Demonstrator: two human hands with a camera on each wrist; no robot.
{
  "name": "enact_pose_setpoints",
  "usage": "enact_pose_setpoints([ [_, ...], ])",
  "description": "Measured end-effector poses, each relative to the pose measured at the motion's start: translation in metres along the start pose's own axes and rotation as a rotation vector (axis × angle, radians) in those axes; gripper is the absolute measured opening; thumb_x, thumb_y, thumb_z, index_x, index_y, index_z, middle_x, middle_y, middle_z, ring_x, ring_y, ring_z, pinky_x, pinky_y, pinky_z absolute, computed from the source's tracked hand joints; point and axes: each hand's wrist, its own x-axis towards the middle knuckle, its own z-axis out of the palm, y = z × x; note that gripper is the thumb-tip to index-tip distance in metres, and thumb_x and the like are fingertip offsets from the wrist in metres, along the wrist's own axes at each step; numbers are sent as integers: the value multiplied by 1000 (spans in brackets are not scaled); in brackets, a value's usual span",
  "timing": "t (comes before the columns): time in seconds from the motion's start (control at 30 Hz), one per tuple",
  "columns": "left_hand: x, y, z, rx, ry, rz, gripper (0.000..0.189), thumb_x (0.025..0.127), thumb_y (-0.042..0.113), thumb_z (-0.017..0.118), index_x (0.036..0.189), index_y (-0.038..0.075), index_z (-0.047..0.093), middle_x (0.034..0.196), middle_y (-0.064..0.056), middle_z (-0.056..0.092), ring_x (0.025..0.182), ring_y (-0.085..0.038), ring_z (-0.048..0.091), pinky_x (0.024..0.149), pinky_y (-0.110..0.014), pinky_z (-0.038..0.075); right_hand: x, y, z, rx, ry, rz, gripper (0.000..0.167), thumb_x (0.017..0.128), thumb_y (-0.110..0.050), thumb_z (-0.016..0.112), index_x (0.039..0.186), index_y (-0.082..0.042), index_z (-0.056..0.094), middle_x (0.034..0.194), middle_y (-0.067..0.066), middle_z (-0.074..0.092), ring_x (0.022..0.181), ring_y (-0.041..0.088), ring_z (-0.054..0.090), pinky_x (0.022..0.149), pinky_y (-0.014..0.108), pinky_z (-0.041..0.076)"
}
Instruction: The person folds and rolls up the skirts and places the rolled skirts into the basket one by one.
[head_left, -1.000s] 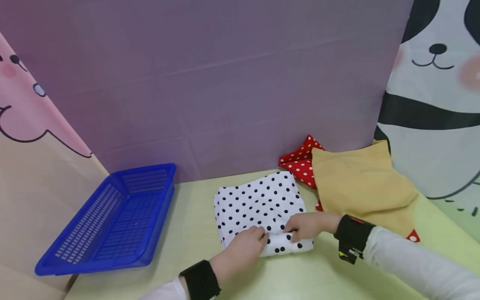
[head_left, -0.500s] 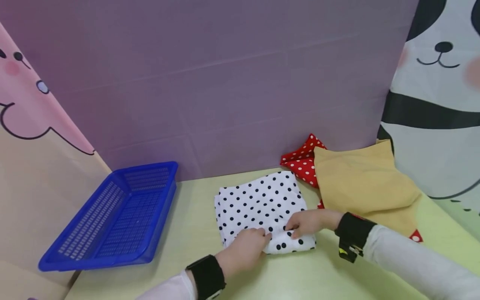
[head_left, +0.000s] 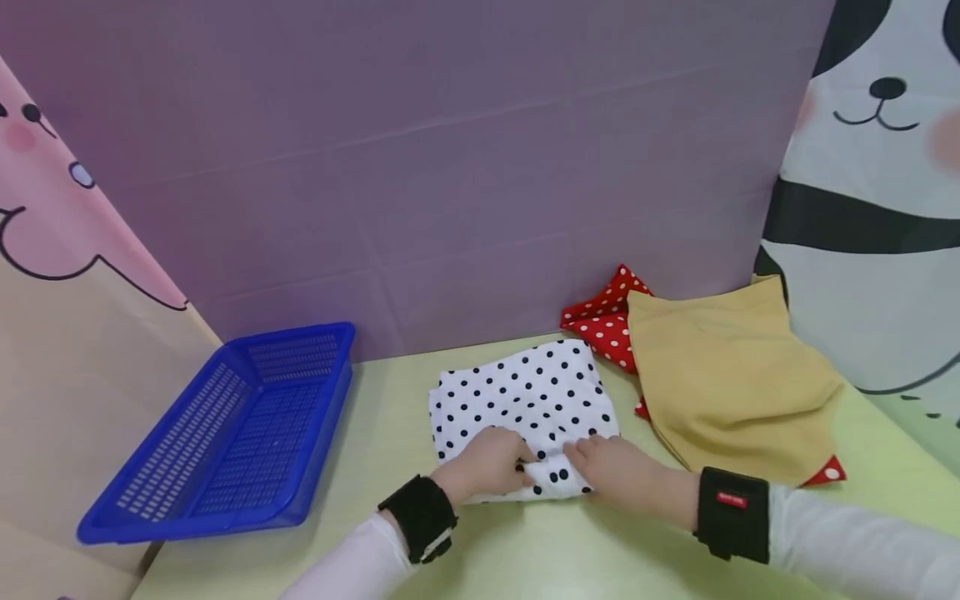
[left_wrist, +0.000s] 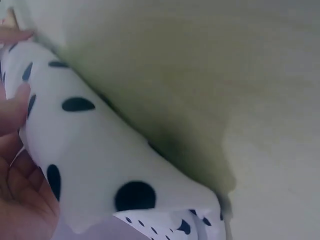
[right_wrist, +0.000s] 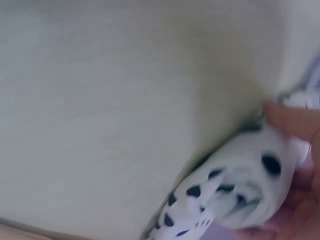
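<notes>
At the near side, a stretch of tabletop (head_left: 480,571) is seen in front of the white dotted cloth (head_left: 536,392), whose rolled near edge is grasped by both hands. The roll is pinched by the left hand (head_left: 486,462); its other part is held by the right hand (head_left: 626,475), thumb over and fingers under in the right wrist view. To the left, a broad strip of table is left before the blue basket (head_left: 217,521); to the right, only a narrow gap before the yellow cloth (head_left: 727,367). The roll's long axis is laid left to right, with the flat part spread away towards the red dotted cloth (head_left: 611,337) and purple backdrop (head_left: 450,183). Since half a second ago, the left hand has been moved farther over the cloth, and the right drawn nearer and turned.
</notes>
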Motion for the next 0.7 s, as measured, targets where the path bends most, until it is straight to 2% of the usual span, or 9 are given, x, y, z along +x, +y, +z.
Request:
enact_pose_setpoints([
  [0.07, 5, -6, -4, -89, -47, -32, 10, 78, 19, 75, 88, 18, 77, 61, 12, 62, 52, -1, 43, 54, -14, 38, -1, -6, 3, -154, 72, -19, 47, 76, -18, 75, 116, 3, 60, 97, 11, 63, 84, 24, 60, 65, 36, 52],
  [0.2, 14, -15, -9, -246, -128, -146, 12, 78, 19, 75, 90, 17, 77, 67, 13, 64, 54, -3, 47, 54, -18, 40, 0, -15, 5, -396, 187, -51, 36, 79, -13, 71, 112, -1, 64, 97, 11, 64, 84, 23, 62, 63, 37, 55],
  [0.27, 17, -18, -9, -304, -151, -182, 13, 78, 19, 75, 90, 16, 77, 67, 12, 64, 55, -5, 47, 54, -19, 40, 2, -17, 8, -469, 253, -68, 34, 78, -13, 71, 108, -1, 66, 93, 11, 64, 80, 23, 63, 60, 38, 55],
  [0.37, 18, -21, -10, -364, -161, -197, 13, 79, 17, 74, 91, 14, 77, 67, 9, 63, 55, -7, 46, 53, -20, 38, 5, -16, 12, -534, 303, -83, 31, 77, -16, 70, 105, -1, 67, 87, 12, 63, 75, 23, 63, 56, 37, 55],
  [0.43, 16, -21, -8, -377, -152, -178, 15, 82, 16, 71, 95, 11, 76, 72, 3, 66, 56, -8, 46, 55, -21, 39, 7, -14, 14, -525, 312, -86, 31, 75, -16, 71, 102, 0, 67, 83, 11, 63, 69, 21, 62, 52, 34, 53],
  [0.53, 10, -18, -4, -311, -136, -135, 25, 89, 16, 64, 113, 12, 70, 97, -1, 72, 63, -9, 52, 64, -19, 44, 11, -9, 14, -427, 273, -100, 32, 71, -13, 73, 99, 1, 65, 76, 7, 60, 61, 17, 57, 47, 28, 46],
  [0.63, 0, -11, 2, -150, -112, -69, 37, 96, 15, 54, 132, 13, 55, 103, -3, 69, 68, -10, 53, 68, -19, 46, 15, -5, 10, -242, 187, -91, 32, 69, -8, 73, 98, 1, 64, 72, 5, 59, 56, 15, 52, 45, 26, 42],
  [0.7, -7, -3, 5, 1, -85, -20, 45, 96, 12, 52, 141, 13, 45, 102, -4, 65, 76, -10, 56, 72, -20, 47, 16, -2, 7, -134, 113, -70, 32, 69, -7, 73, 99, 1, 64, 72, 5, 59, 57, 16, 53, 48, 27, 43],
])
